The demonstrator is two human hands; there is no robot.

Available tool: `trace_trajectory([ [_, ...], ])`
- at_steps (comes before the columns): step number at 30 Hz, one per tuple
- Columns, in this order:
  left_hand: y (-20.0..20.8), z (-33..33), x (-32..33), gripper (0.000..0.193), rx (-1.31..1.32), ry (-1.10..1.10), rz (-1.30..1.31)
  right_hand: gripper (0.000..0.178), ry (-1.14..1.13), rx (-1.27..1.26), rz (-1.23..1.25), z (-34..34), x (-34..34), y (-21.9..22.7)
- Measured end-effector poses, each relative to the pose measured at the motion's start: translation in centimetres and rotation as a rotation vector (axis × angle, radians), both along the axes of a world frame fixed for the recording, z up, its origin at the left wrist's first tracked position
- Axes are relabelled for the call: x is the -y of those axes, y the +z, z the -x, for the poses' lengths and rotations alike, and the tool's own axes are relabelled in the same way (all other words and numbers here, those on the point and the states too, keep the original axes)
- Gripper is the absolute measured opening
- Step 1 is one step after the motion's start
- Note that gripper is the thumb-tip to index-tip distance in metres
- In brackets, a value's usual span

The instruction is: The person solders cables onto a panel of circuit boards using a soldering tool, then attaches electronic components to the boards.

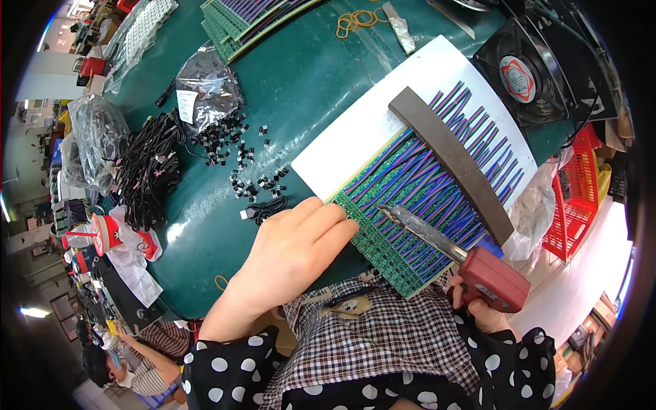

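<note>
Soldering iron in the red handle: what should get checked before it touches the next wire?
1. Right hand gripping the soldering iron: ok.
2. Iron tip over the green circuit boards: ok.
3. Left hand pressing the boards flat: ok.
4. Left fingers away from the hot tip: not ok, they lie close.
5. Grey bar holding the coloured wires down: ok.
6. Tip hot and tinned: cannot tell.

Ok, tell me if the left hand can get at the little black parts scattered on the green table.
Probably yes. The left hand rests flat on the edge of the green circuit board strip, holding nothing, and the scattered black parts lie just beyond its fingers on the green table, with nothing between them.
</note>
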State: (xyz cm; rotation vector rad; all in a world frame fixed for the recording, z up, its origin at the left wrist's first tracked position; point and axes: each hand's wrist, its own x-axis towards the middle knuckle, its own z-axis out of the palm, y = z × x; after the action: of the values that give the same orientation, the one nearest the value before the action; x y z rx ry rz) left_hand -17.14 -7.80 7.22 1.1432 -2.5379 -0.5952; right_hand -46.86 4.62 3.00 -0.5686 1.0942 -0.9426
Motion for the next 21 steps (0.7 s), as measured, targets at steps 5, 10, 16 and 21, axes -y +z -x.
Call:
trace_trajectory([
  [5, -0.5, 0.3, 0.0, 0.014, -0.170, 0.070, -0.143, 0.080, 0.018, 0.017, 0.014, 0.0, 0.0, 0.3],
  [10, -0.5, 0.4, -0.8, 0.015, -0.228, 0.111, -0.236, 0.081, -0.078, 0.134, -0.047, -1.0, 0.4, 1.0],
  [16, -0.8, 0.4, -1.5, 0.023, 0.052, -0.030, 0.112, 0.080, 0.021, 0.079, -0.002, -0.5, 0.0, 0.5],
  [21, -1.1, 0.0, -0.6, 0.025, 0.040, -0.118, 0.191, 0.081, -0.002, 0.098, -0.035, -0.7, 0.3, 0.7],
])
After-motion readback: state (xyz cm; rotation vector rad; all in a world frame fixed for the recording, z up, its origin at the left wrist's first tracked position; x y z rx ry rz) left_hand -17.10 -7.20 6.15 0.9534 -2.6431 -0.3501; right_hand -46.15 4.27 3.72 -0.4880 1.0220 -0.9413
